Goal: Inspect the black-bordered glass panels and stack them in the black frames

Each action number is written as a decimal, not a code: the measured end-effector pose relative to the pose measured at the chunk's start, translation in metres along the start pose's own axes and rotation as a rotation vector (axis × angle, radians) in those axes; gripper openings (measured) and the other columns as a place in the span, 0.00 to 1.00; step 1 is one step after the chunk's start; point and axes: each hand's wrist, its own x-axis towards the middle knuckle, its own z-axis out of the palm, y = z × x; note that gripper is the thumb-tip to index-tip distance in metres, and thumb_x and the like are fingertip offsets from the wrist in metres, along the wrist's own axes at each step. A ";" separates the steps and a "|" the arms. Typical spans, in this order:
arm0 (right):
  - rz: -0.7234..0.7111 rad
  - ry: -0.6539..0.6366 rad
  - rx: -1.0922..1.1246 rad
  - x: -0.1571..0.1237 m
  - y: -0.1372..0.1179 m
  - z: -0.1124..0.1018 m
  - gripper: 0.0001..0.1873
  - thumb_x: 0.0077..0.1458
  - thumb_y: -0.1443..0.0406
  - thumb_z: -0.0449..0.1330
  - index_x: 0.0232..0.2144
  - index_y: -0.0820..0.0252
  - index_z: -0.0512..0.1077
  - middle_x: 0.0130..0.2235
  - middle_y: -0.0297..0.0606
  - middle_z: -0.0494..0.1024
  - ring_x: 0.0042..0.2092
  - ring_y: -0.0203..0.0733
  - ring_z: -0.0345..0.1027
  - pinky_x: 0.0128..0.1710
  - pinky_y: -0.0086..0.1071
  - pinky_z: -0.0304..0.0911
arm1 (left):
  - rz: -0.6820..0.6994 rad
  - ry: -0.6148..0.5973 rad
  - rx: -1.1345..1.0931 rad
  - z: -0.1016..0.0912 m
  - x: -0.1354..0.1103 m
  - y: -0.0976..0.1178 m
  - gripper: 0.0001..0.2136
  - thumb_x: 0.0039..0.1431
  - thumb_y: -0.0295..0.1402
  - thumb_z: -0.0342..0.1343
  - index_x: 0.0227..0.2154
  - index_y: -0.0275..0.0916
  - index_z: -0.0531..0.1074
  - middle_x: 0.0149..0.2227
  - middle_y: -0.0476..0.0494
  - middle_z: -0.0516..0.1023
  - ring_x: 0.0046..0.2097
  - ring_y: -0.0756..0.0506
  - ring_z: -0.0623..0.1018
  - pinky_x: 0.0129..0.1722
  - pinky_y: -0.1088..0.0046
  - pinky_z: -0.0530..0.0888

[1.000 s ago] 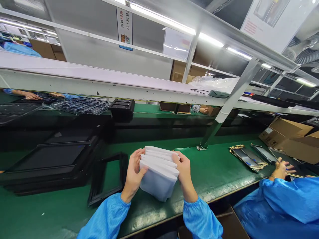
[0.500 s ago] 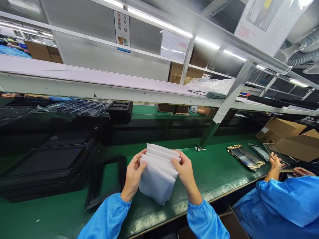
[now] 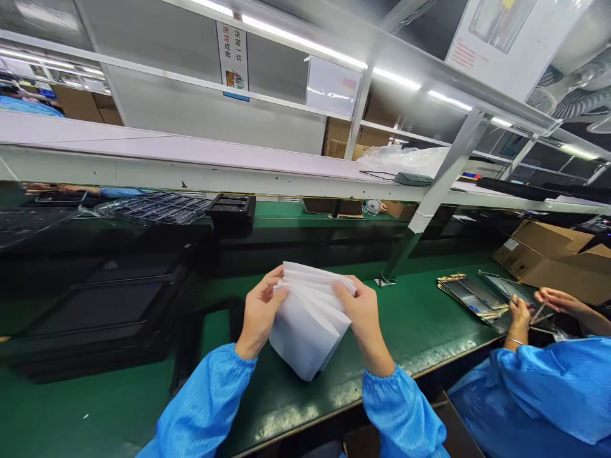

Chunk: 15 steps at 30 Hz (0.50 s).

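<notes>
Left hand (image 3: 260,312) and right hand (image 3: 365,315) stay apart, clamped on opposite edges of a fanned stack of white paper sleeves (image 3: 308,324), now raised slightly and fanned more steeply than before.

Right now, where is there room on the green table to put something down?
Bare green table shows between the right hand, holding white sheets, and the stack of screens. Another patch lies at the front left, below the black panel. It is crowded at the far right, around a co-worker's hands.
</notes>
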 end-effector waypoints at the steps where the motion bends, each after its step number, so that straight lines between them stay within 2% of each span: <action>1: 0.012 -0.027 0.024 0.001 0.001 -0.003 0.18 0.57 0.50 0.68 0.36 0.60 0.83 0.36 0.39 0.84 0.37 0.48 0.75 0.36 0.35 0.67 | 0.003 -0.007 0.008 0.002 0.005 0.003 0.11 0.51 0.41 0.74 0.31 0.40 0.82 0.53 0.37 0.85 0.55 0.34 0.82 0.55 0.60 0.76; 3: 0.019 -0.093 0.082 -0.004 0.006 -0.010 0.29 0.56 0.41 0.67 0.42 0.60 0.83 0.38 0.42 0.85 0.40 0.52 0.77 0.38 0.38 0.71 | 0.005 -0.010 0.024 0.007 0.014 0.008 0.11 0.48 0.39 0.75 0.31 0.39 0.83 0.41 0.41 0.87 0.44 0.38 0.83 0.47 0.65 0.77; 6: -0.018 -0.198 0.156 -0.026 0.026 -0.014 0.55 0.41 0.30 0.69 0.62 0.57 0.74 0.55 0.49 0.82 0.56 0.63 0.76 0.52 0.48 0.73 | 0.013 0.032 0.027 0.015 0.021 0.007 0.11 0.47 0.38 0.75 0.32 0.39 0.83 0.31 0.47 0.84 0.35 0.43 0.80 0.38 0.70 0.75; 7: -0.032 -0.221 0.166 -0.035 0.036 -0.013 0.63 0.35 0.31 0.73 0.67 0.55 0.68 0.61 0.50 0.79 0.61 0.66 0.72 0.57 0.51 0.71 | 0.019 0.054 0.022 0.017 0.022 0.006 0.11 0.48 0.38 0.75 0.32 0.39 0.83 0.31 0.47 0.84 0.35 0.44 0.80 0.37 0.71 0.75; 8: -0.058 -0.229 0.156 -0.044 0.047 -0.011 0.67 0.32 0.35 0.78 0.70 0.53 0.63 0.65 0.50 0.75 0.65 0.67 0.69 0.61 0.52 0.68 | 0.024 0.076 0.015 0.020 0.021 0.004 0.11 0.49 0.38 0.74 0.32 0.39 0.83 0.31 0.47 0.84 0.35 0.45 0.80 0.37 0.71 0.74; 9: -0.073 -0.183 0.118 -0.051 0.058 -0.007 0.67 0.34 0.40 0.80 0.72 0.50 0.60 0.66 0.49 0.74 0.65 0.66 0.69 0.62 0.53 0.68 | 0.028 0.093 0.008 0.022 0.021 0.002 0.11 0.50 0.39 0.73 0.33 0.39 0.83 0.32 0.47 0.84 0.35 0.45 0.80 0.37 0.72 0.74; 10: -0.074 -0.142 0.102 -0.056 0.068 -0.002 0.64 0.40 0.45 0.80 0.73 0.48 0.57 0.66 0.48 0.74 0.65 0.65 0.69 0.62 0.53 0.67 | 0.030 0.105 0.002 0.023 0.019 0.001 0.11 0.52 0.40 0.72 0.33 0.39 0.82 0.33 0.47 0.84 0.36 0.45 0.80 0.37 0.72 0.74; 12: -0.082 -0.080 0.072 -0.060 0.086 0.009 0.55 0.50 0.54 0.76 0.74 0.48 0.55 0.64 0.46 0.76 0.62 0.62 0.72 0.61 0.52 0.68 | 0.023 0.093 -0.010 0.023 0.017 0.002 0.15 0.53 0.41 0.72 0.40 0.39 0.82 0.36 0.46 0.85 0.37 0.45 0.81 0.37 0.73 0.75; 15: -0.101 -0.051 0.048 -0.053 0.100 0.017 0.47 0.53 0.59 0.72 0.71 0.52 0.60 0.60 0.47 0.78 0.59 0.60 0.74 0.60 0.51 0.69 | -0.027 -0.015 -0.015 0.014 0.016 0.007 0.32 0.47 0.43 0.75 0.56 0.40 0.78 0.38 0.44 0.86 0.37 0.43 0.83 0.37 0.71 0.77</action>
